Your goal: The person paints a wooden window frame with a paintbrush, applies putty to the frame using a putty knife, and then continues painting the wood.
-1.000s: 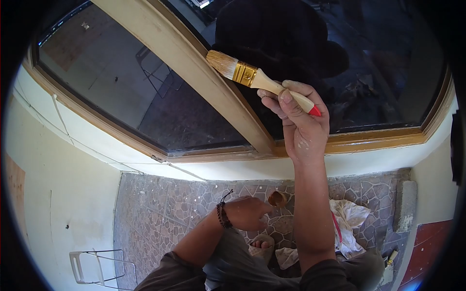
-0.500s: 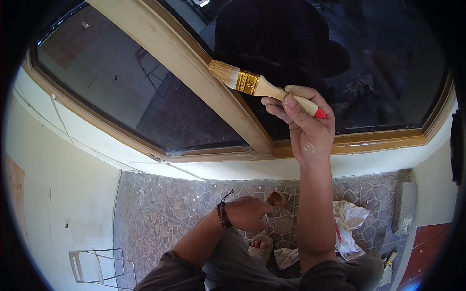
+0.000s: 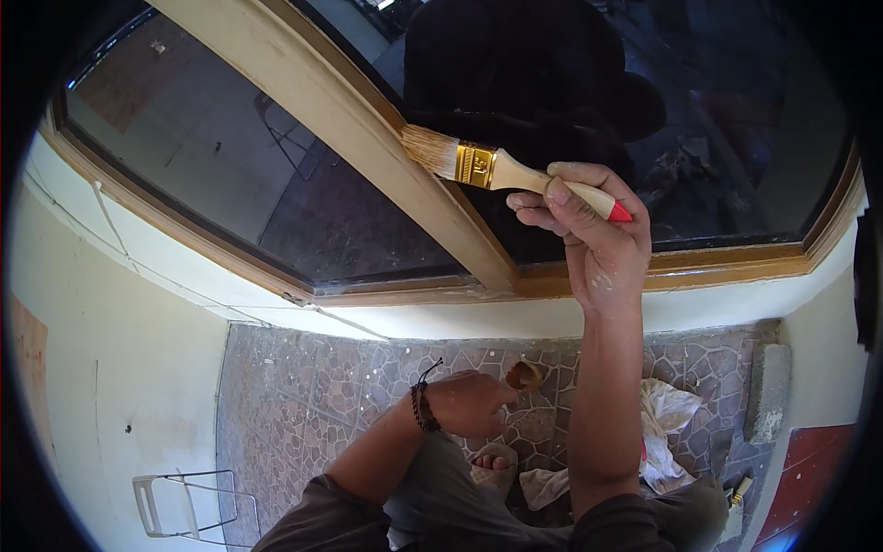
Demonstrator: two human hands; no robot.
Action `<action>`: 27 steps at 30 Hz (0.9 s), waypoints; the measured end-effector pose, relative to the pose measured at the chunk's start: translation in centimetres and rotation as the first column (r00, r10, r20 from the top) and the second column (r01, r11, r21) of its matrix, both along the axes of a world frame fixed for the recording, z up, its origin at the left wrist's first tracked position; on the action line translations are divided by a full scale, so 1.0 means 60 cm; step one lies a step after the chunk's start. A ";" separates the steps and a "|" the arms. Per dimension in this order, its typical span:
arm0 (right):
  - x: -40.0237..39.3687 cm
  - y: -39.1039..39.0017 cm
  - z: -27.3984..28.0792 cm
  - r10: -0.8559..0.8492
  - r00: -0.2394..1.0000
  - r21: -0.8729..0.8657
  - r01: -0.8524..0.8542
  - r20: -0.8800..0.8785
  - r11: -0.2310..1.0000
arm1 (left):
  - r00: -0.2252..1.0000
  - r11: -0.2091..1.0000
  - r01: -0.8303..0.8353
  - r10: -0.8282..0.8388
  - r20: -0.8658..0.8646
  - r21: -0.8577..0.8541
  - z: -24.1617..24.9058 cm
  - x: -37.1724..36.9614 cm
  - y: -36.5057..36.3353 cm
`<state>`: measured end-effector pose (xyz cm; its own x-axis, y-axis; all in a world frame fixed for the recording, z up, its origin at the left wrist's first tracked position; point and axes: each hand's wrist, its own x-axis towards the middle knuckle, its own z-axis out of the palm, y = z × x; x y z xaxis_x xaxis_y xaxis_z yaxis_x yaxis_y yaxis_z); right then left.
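My right hand (image 3: 598, 221) pinches the pale wooden handle of a flat paintbrush (image 3: 524, 173), which has a red tip and a gold metal band. The brush's light-brown bristles touch the inner edge of the pale wooden upright (image 3: 368, 138) between two dark panes. Lower down, near my knee, my left hand (image 3: 467, 403) is curled, with its fingers at the side of a small brown cup (image 3: 524, 375). The cup's open mouth faces up toward me; its contents are too dark to make out. A dark braided bracelet circles my left wrist.
Dark glass (image 3: 727, 110) reflects a head shape and the room. Below the sill (image 3: 708, 267) runs a white wall. White cloths (image 3: 667, 423) and a second brush (image 3: 741, 488) lie to the right on the patterned floor, near a concrete block (image 3: 768, 396). A folding chair (image 3: 193, 506) stands lower left.
My right hand and the paintbrush have moved slightly right and down, the bristles staying against the upright's edge. My left hand and the cup have hardly moved.
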<state>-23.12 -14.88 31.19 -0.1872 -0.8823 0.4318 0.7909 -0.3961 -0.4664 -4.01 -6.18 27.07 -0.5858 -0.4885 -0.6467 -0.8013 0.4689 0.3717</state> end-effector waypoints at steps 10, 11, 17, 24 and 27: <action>-0.012 -0.001 -0.003 -0.023 0.998 -0.009 0.022 -0.051 1.000 | 1.000 1.000 0.000 0.000 -0.020 0.001 -0.003 -0.001 -0.003; -0.014 0.000 -0.002 -0.022 0.998 -0.007 0.021 -0.051 1.000 | 1.000 1.000 -0.001 0.001 -0.020 0.003 -0.003 -0.001 -0.004; -0.022 0.002 -0.005 -0.032 0.988 0.029 0.037 -0.152 0.999 | 1.000 1.000 0.007 -0.007 -0.012 0.005 -0.006 -0.001 -0.005; -0.026 0.004 -0.007 -0.026 0.988 0.067 0.036 -0.149 0.997 | 1.000 1.000 0.001 -0.001 0.004 0.025 -0.010 -0.002 -0.010; -0.027 0.004 -0.012 -0.015 0.991 0.060 0.023 -0.135 0.998 | 1.000 0.999 -0.002 0.002 0.003 0.033 -0.011 -0.003 -0.011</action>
